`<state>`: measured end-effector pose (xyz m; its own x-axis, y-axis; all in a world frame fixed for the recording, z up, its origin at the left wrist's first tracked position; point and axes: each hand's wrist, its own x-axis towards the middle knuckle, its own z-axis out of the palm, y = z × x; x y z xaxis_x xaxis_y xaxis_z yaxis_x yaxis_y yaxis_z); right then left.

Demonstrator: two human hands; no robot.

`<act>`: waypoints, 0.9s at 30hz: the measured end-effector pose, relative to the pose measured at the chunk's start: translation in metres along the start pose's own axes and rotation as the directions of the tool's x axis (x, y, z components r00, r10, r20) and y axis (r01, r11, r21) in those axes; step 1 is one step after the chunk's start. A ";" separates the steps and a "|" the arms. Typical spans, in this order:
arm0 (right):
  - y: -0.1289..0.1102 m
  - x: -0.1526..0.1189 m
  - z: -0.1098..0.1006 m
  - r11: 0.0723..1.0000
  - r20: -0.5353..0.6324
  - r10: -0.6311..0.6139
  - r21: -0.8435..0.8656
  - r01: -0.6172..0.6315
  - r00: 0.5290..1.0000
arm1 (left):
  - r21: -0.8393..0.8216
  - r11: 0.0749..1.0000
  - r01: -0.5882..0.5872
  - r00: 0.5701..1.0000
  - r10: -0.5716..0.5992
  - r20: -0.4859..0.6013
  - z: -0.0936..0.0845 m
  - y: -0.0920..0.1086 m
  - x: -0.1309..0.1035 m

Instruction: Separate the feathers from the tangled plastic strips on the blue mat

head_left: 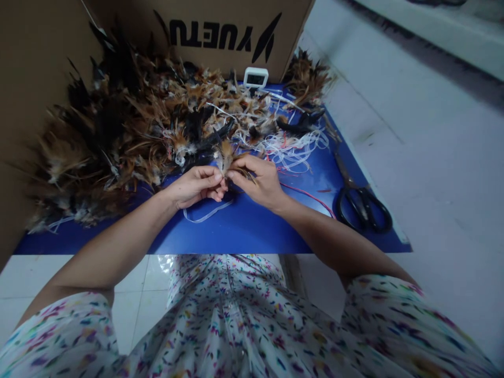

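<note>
My left hand (200, 185) and my right hand (260, 181) meet over the front of the blue table (252, 236). Between their fingertips is a small brown and pale feather bunch (225, 157), its tips pointing away from me. The left thumb and forefinger pinch its base. My right hand is closed on the bunch's right side, with some dark feathers showing under its fingers. A white ribbon strip (208, 214) curls on the table just below my left hand. The exact grip at the feather base is too small to make out.
A big heap of brown and black feathers (129, 115) covers the table's left and back. Behind stands a cardboard box (232, 47), with a small white digital display (255, 77) before it. White ribbons (293, 152), a red cord (311, 197) and black-handled scissors (362, 205) lie at right.
</note>
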<state>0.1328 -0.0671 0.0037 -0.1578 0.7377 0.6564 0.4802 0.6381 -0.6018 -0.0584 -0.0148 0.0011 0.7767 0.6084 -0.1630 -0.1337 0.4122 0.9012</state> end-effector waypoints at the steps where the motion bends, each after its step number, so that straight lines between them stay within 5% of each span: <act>1: 0.000 0.000 0.000 1.000 0.008 0.002 -0.001 -0.002 1.000 | 0.001 1.000 -0.001 1.000 0.001 -0.005 0.000 0.000 0.000; 11: -0.001 0.001 -0.002 0.999 0.030 0.034 0.036 -0.035 0.999 | 0.019 1.000 -0.012 1.000 0.013 -0.026 -0.001 -0.001 0.000; 22: 0.013 0.010 -0.008 0.927 -0.080 0.309 0.249 -0.281 0.948 | 0.028 0.981 -0.194 0.971 0.196 -0.133 0.000 0.008 -0.002; 27: 0.030 0.011 -0.023 0.945 0.144 0.321 0.013 -0.326 0.936 | 0.003 0.948 -0.319 0.900 0.304 -0.313 -0.002 0.023 -0.003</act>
<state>0.1650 -0.0449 0.0038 -0.1177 0.9273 0.3554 0.4943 0.3651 -0.7889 -0.0648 -0.0062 0.0217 0.4654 0.8851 0.0016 -0.3730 0.1945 0.9072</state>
